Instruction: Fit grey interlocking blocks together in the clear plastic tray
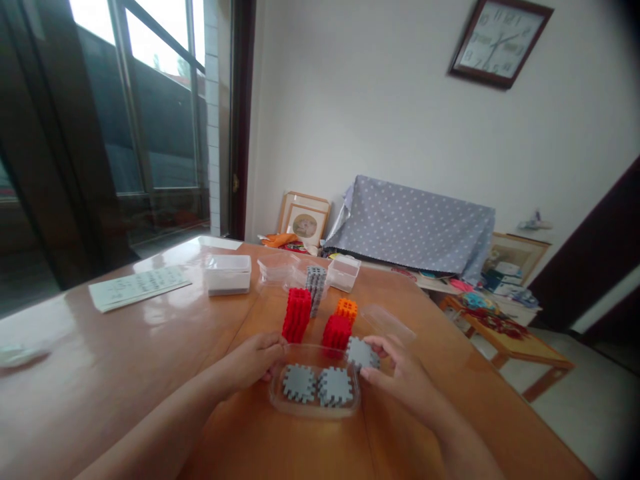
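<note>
A clear plastic container (316, 411) sits near me on the wooden table, holding two stacks of grey toothed square building pieces. My left hand (267, 355) is closed on its left rim, with some fingertips hidden. Between the thumb and fingers of my right hand (397, 367) is another grey toothed square piece (361, 353), held over the container's right rim. Just behind the container stand a tall red stack (297, 315) and a lower red stack (337, 331) of toothed pieces. An orange stack (347, 309) adjoins the lower red one, and a tall grey stack (316, 288) rises behind.
Farther back on the table (165, 340) are a lidded clear box (228, 275), more clear containers (277, 268) and an open clear box (344, 273). A clear lid (389, 321) lies to the right. Written paper (140, 288) rests at the left.
</note>
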